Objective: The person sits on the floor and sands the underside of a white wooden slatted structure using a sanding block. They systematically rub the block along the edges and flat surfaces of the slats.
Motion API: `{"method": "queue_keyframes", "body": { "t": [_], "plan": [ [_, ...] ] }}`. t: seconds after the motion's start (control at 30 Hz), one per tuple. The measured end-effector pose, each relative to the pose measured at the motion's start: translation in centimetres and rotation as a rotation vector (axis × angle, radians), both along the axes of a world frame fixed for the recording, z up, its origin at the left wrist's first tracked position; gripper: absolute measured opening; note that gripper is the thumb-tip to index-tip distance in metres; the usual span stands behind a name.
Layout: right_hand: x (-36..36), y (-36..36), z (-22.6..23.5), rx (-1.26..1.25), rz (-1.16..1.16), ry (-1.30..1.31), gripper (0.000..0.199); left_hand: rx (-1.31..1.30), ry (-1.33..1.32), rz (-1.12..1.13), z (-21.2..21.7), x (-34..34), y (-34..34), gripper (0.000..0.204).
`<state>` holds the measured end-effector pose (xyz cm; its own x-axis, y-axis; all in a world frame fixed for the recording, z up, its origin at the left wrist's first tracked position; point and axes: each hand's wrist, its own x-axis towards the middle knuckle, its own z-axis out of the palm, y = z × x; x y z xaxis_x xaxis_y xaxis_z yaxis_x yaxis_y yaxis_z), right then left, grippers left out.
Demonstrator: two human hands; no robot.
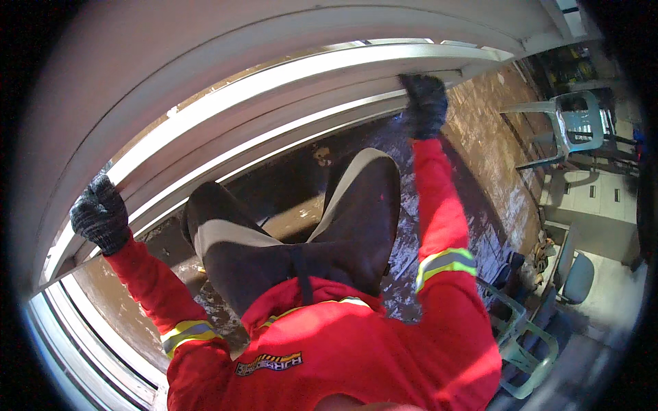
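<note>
A long pale frame with white rails [274, 77] stretches across in front of my bent knees. My left hand [101, 214], in a dark knitted glove, is closed around its left end. At the right end, my right hand [425, 108] in a matching glove has its fingers curled over the frame's edge. The undersides of both grips are hidden. Both my arms are spread wide, in red sleeves with reflective bands.
Beyond the frame rises a broad pale surface [205, 44]. Brown floor [490, 120] with whitish stains lies around me. On the right are a plastic chair [582, 123], a drawer cabinet [593, 195] and stacked green chairs [528, 356]. White tracks [89, 342] run along the lower left.
</note>
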<state>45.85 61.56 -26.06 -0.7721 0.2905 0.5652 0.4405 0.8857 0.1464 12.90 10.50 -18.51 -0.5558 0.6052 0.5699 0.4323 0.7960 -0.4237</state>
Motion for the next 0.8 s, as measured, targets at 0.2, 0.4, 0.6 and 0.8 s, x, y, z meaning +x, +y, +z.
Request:
{"method": "queue_keyframes", "body": {
  "t": [0.2,0.4,0.6,0.8],
  "plan": [
    [-13.0,-25.2,-1.1,-0.414,0.181,0.183,0.037,0.107,0.048,-0.110,0.2,-0.3,0.5,0.025],
    [-10.1,-20.3,0.2,-0.199,0.309,0.109,0.029,0.035,0.106,-0.171,1.0,-0.2,0.9,0.028],
    [-3.7,-8.3,1.0,-0.011,0.068,-0.098,0.043,0.146,-0.062,-0.068,1.2,1.1,1.5,0.028],
    [-10.2,-22.2,-0.7,-0.240,0.235,0.160,0.033,-0.052,-0.077,0.072,0.5,-0.1,1.1,0.023]
  ]
}}
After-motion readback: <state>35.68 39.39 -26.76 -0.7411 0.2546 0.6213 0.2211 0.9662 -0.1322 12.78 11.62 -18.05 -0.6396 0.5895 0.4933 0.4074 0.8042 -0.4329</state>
